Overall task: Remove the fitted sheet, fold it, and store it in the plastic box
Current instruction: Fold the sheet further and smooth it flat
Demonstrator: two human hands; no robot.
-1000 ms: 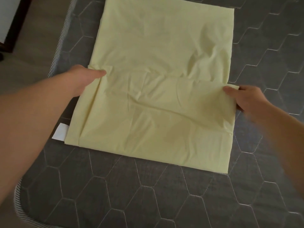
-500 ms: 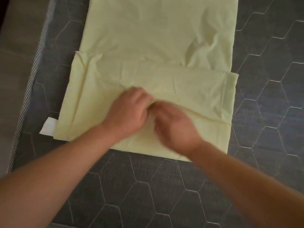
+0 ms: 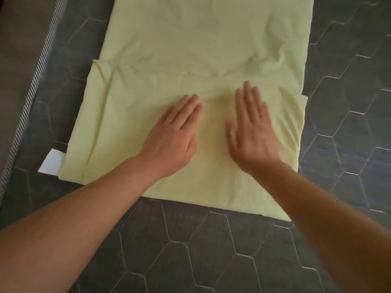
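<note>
Head cam, looking down: pale yellow sheet (image 3: pixel 190 39) lies flat on a dark grey mattress (image 3: pixel 211 250) w/ hexagon quilting. Sheet is folded into a long strip running away from the person; far end goes out of frame at the top. Near part is a doubled-over layer. Its fold edge crosses the strip approx. mid-frame, and the layer pokes out a bit wider than the strip on both sides. Wrinkles bunch on the far-right part of the sheet, just beyond the fold edge. A long crease runs down the near-left side.

L hand (image 3: pixel 173 134) lies palm down on the near layer, left of centre. Fingers are straight and held together, pointing away and slightly right, thumb along the side. R hand (image 3: pixel 251 132) lies palm down just right of centre, fingers straight and a little fanned, tips nearly at the fold edge; it's a bit blurred. Both press flat, no cloth pinched. Hands are near each other but apart, w/ bare sheet between them. Both forearms are bare and come in from the bottom corners.

White tag (image 3: pixel 51 162) sticks out at the sheet's near-left corner, flat on the mattress. Striped piping (image 3: pixel 31 92) lines the mattress's left edge, w/ brown floor (image 3: pixel 19 39) beyond it.
</note>
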